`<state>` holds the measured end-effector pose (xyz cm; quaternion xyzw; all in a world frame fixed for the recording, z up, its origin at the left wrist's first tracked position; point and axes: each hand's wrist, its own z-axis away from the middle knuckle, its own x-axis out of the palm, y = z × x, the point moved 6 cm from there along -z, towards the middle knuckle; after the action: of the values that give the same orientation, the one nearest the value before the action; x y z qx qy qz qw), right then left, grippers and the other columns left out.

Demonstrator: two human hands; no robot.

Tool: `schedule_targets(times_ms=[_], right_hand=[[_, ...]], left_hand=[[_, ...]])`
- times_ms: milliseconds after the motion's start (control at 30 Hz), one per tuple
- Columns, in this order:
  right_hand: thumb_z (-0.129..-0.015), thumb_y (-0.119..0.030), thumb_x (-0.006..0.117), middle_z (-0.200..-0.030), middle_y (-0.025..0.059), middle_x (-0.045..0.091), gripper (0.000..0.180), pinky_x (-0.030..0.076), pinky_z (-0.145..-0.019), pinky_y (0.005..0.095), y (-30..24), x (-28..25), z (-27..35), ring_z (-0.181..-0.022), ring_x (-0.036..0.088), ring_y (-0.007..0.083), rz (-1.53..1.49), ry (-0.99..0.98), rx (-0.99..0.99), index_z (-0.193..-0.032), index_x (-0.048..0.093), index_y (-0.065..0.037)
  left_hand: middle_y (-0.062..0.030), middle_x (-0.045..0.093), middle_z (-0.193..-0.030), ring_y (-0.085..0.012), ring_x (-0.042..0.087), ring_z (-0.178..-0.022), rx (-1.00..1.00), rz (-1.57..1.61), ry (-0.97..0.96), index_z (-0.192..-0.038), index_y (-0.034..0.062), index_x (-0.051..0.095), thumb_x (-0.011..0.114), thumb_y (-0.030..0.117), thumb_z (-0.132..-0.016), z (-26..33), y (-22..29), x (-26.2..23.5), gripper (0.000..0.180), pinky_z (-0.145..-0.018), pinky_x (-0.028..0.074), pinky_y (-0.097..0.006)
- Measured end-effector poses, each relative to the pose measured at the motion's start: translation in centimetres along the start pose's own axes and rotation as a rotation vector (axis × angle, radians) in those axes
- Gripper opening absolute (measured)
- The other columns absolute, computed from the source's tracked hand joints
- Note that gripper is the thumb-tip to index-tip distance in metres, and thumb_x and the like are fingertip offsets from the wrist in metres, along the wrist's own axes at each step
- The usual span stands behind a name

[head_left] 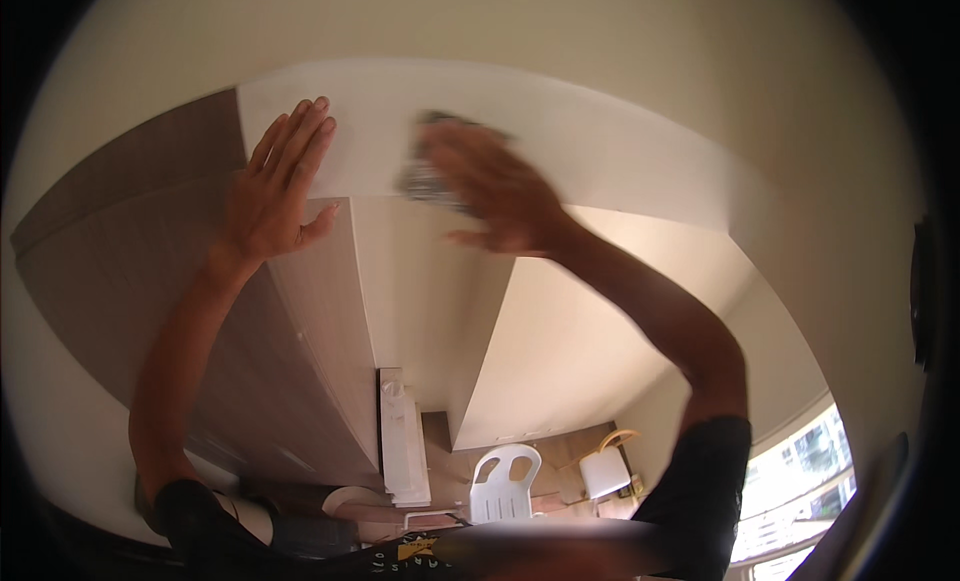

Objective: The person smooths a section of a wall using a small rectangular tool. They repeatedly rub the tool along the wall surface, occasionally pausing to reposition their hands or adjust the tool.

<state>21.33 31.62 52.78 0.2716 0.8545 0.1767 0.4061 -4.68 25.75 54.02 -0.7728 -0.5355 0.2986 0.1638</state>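
On the white panel (600, 151), the left hand (270, 196) lies flat with fingers wide, while the blurred right hand (495, 191) presses a grey cloth (425, 176) beside it.

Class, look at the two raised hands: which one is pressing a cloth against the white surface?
The right hand, blurred, presses a grey cloth on the white surface. The left hand lies flat, open and empty.

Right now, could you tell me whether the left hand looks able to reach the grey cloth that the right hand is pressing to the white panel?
Probably yes. The left hand lies flat and open on the same white panel, beside the grey cloth under the blurred right hand, with only bare panel between them.
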Motion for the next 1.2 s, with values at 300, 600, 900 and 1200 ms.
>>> schedule_targets(times_ms=[300,600,900,1200], right_hand=[[-0.082,-0.024,0.083,-0.17,0.0104,0.037,0.085,0.029,-0.131,0.0457,1.7,-0.6,8.5,-0.159,0.032,0.0268,0.28,-0.051,0.319,-0.156,0.046,-0.006],[-0.08,-0.046,0.09,-0.171,0.0347,0.013,0.126,0.018,-0.13,0.0572,4.6,-4.4,18.2,-0.161,0.013,0.048,0.536,0.515,0.855,-0.166,0.014,0.006],[-0.093,-0.062,0.071,-0.176,0.0127,0.022,0.102,0.02,-0.134,0.046,1.8,-2.0,9.5,-0.163,0.018,0.0304,0.164,0.043,0.49,-0.166,0.028,-0.006],[-0.098,-0.045,0.072,-0.17,0.0358,0.019,0.099,0.019,-0.131,0.0541,11.7,-10.1,26.4,-0.16,0.018,0.0487,0.641,0.649,0.956,-0.164,0.02,0.008]], left_hand=[[-0.0096,0.039,-0.17,-0.029,0.031,-0.159,0.107,-0.09,-0.201,-0.163,0.005,0.038,0.06,0.049,-0.096,-7.3,1.8,2.8,0.083,-0.133,0.022,-0.051],[-0.0147,0.036,-0.171,-0.0303,0.03,-0.16,0.182,-0.188,-0.173,-0.163,0.0003,0.036,0.046,0.054,-0.104,-7.2,2.0,3.1,0.08,-0.132,0.02,-0.053],[-0.0175,0.035,-0.171,-0.034,0.03,-0.16,0.209,-0.076,-0.098,-0.164,-0.001,0.033,0.042,0.055,-0.105,-9.8,3.3,4.2,0.082,-0.131,0.02,-0.056],[-0.0188,0.036,-0.17,-0.0364,0.032,-0.159,0.21,-0.052,-0.062,-0.163,-0.0018,0.033,0.046,0.052,-0.104,-10.8,3.9,5.0,0.081,-0.13,0.022,-0.059]])
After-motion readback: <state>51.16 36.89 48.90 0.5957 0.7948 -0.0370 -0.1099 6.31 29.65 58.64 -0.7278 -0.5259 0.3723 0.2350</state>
